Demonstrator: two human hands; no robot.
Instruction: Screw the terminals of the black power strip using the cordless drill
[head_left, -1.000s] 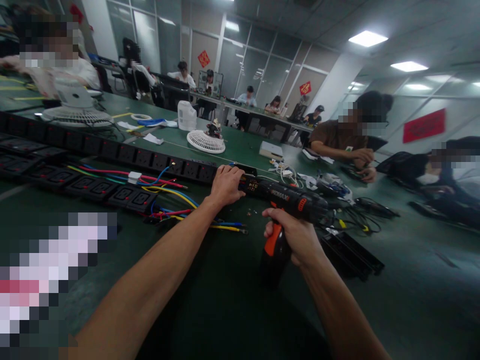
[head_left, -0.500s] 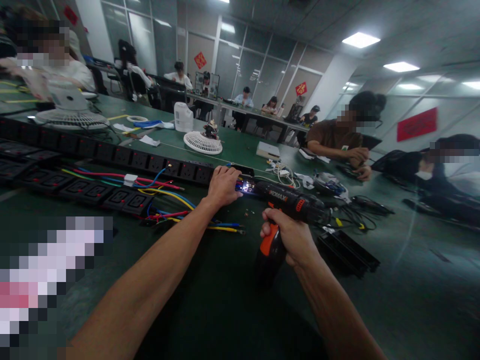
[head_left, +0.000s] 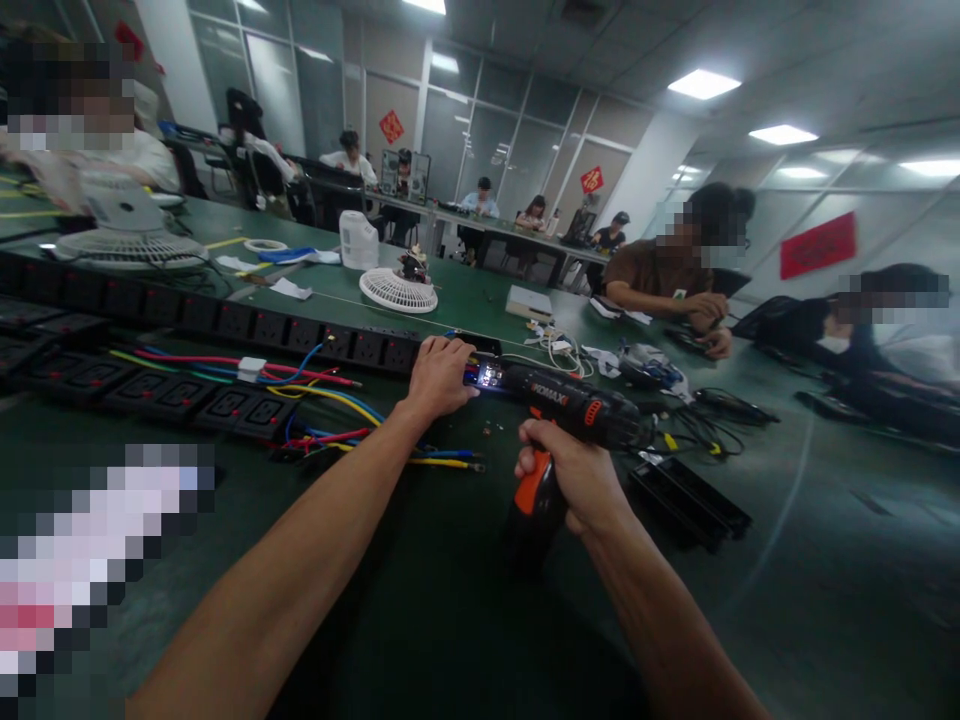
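Note:
My right hand [head_left: 571,462] is wrapped round the handle of a black and orange power drill [head_left: 574,400]. The drill's front points left, its tip close to a lit circuit board [head_left: 491,376] at the end of a long black power strip [head_left: 300,333]. Over that same end curl the fingers of my left hand [head_left: 441,378], gripping the strip. Whether the drill bit touches a screw is too small to tell. In front of the strip lies a second black socket strip [head_left: 191,390], with red, blue and yellow wires [head_left: 352,405] coming out of it.
Black plastic channel pieces [head_left: 686,500] lie right of the drill, near tangled cables [head_left: 705,425]. Further back are a white fan grille [head_left: 397,290], a white jug [head_left: 358,240] and a flat pale box [head_left: 528,301]. Several people sit around; one person's hands [head_left: 709,325] work at the right.
The whole view has shifted slightly, so things appear a little further left. Both hands keep their hold, and the drill stays against the same end of the strip.

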